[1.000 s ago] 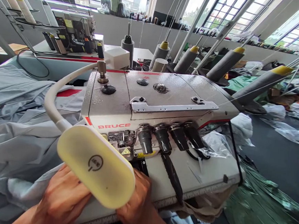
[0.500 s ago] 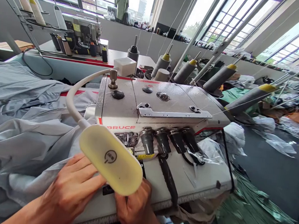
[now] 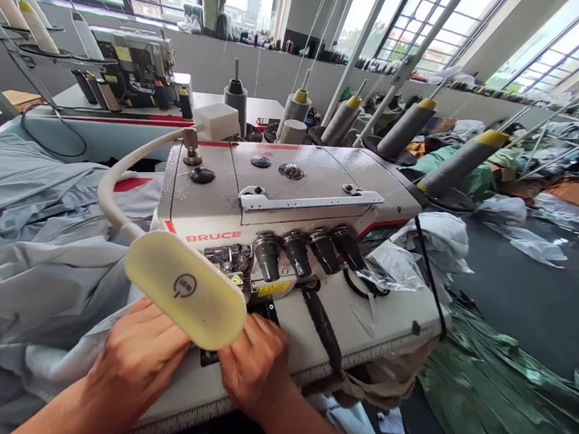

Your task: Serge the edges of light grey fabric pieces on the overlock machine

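A sewing machine [image 3: 290, 207] marked BRUCE stands before me on a white table with a measuring scale along its front edge. Its lamp [image 3: 163, 287], a pale yellow oval head on a bent arm, covers the sewing area and some of my fingers. My left hand [image 3: 141, 352] is closed at the edge of the grey fabric [image 3: 63, 286], with its fingertips partly behind the lamp. Just right of it, my right hand [image 3: 255, 361] has its fingers curled together close to the machine's front. What those fingers grip is hidden.
Grey thread cones [image 3: 406, 129] stand behind the machine. Black tension knobs [image 3: 294, 252] stick out at its front, above a black-wrapped cable [image 3: 323, 333]. A second sewing machine [image 3: 136, 64] sits at the back left. Green fabric [image 3: 487, 386] lies on the floor at right.
The view has shifted, so the machine and lamp appear farther left and slightly higher. My right hand shows more from behind the lamp. Both hands stay close together at the machine's front.
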A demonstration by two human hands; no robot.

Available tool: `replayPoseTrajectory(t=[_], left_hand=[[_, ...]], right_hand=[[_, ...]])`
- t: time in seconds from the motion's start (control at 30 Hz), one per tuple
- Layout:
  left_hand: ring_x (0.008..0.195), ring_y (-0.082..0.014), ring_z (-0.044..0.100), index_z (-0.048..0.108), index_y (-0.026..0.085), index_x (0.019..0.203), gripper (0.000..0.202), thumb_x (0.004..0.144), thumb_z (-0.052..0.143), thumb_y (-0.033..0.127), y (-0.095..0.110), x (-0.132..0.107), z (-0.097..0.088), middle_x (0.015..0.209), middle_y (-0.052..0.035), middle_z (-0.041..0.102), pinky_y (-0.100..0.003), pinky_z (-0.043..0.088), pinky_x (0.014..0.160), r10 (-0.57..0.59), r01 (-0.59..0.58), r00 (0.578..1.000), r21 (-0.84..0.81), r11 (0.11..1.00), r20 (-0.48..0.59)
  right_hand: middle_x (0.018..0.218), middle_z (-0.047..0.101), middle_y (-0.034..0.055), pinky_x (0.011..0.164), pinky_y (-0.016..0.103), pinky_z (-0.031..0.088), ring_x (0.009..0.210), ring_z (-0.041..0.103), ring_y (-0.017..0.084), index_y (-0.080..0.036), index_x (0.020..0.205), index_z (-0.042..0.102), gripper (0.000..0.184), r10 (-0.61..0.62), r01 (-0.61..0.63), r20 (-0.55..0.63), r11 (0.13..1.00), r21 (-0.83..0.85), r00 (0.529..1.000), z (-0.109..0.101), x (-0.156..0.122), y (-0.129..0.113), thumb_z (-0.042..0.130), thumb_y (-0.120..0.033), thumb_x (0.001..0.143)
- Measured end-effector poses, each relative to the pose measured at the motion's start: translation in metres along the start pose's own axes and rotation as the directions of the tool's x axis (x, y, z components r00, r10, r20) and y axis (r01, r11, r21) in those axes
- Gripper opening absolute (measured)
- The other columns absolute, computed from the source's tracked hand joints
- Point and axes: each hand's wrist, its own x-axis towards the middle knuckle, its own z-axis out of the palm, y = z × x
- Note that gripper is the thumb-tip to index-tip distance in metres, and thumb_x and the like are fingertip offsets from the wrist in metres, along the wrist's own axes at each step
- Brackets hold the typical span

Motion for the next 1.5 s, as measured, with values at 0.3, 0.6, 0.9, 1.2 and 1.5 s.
replayPoseTrajectory(t=[0.3, 0.6, 0.9, 1.2, 1.5], left_hand=[[0.07, -0.0151, 0.059, 0.057, 0.018, 0.071, 0.024, 0.092, 0.047, 0.011, -0.005, -0.009, 0.002, 0.066, -0.0013, 0.062, -0.029, 0.039, 0.071, -0.019, 0.019, 1.0, 0.044, 0.999, 0.0], [0.072, -0.0151, 0.061, 0.062, 0.018, 0.077, 0.02, 0.091, 0.049, 0.011, -0.006, -0.012, 0.004, 0.069, -0.0013, 0.064, -0.028, 0.042, 0.072, -0.02, 0.02, 1.0, 0.059, 0.998, 0.004], [0.079, -0.0157, 0.063, 0.063, 0.019, 0.083, 0.015, 0.089, 0.052, 0.01, -0.01, -0.018, 0.006, 0.075, -0.0012, 0.066, -0.029, 0.044, 0.075, -0.059, 0.059, 0.998, -0.001, 0.998, -0.003], [0.076, -0.0168, 0.057, 0.063, 0.019, 0.085, 0.018, 0.093, 0.047, 0.015, -0.002, -0.014, 0.004, 0.078, -0.004, 0.063, -0.029, 0.041, 0.072, -0.064, 0.061, 0.997, 0.101, 0.993, 0.031], [0.076, -0.0184, 0.058, 0.061, 0.018, 0.082, 0.019, 0.091, 0.045, 0.012, 0.002, -0.013, 0.003, 0.069, -0.0032, 0.059, -0.029, 0.039, 0.073, -0.046, 0.045, 0.999, 0.149, 0.988, -0.002]], right_hand=[[0.059, 0.053, 0.002, 0.052, 0.033, 0.026, 0.055, 0.043, 0.019, -0.012, 0.112, 0.063, 0.036, 0.001, -0.001, -0.001, 1.0, -0.014, 1.0, 0.001, 0.001, 0.0, 0.032, -0.029, 0.102], [0.061, 0.054, 0.0021, 0.053, 0.033, 0.027, 0.056, 0.045, 0.019, -0.014, 0.11, 0.064, 0.036, 0.015, -0.015, 0.022, 1.0, 0.0, 1.0, 0.002, 0.003, 0.002, 0.032, -0.03, 0.102], [0.059, 0.054, 0.002, 0.053, 0.032, 0.026, 0.055, 0.045, 0.019, -0.014, 0.11, 0.064, 0.036, 0.008, -0.008, 0.01, 1.0, -0.019, 1.0, 0.002, 0.002, 0.002, 0.032, -0.029, 0.103], [0.059, 0.055, 0.0018, 0.053, 0.032, 0.028, 0.055, 0.047, 0.018, -0.015, 0.115, 0.062, 0.034, 0.011, -0.01, 0.016, 1.0, -0.02, 1.0, 0.001, -0.001, 0.002, 0.034, -0.029, 0.102], [0.065, 0.059, 0.0036, 0.055, 0.03, 0.032, 0.058, 0.051, 0.019, -0.012, 0.112, 0.062, 0.032, 0.003, -0.01, 0.066, 0.995, 0.103, 0.998, -0.004, -0.006, -0.002, 0.037, -0.028, 0.101]])
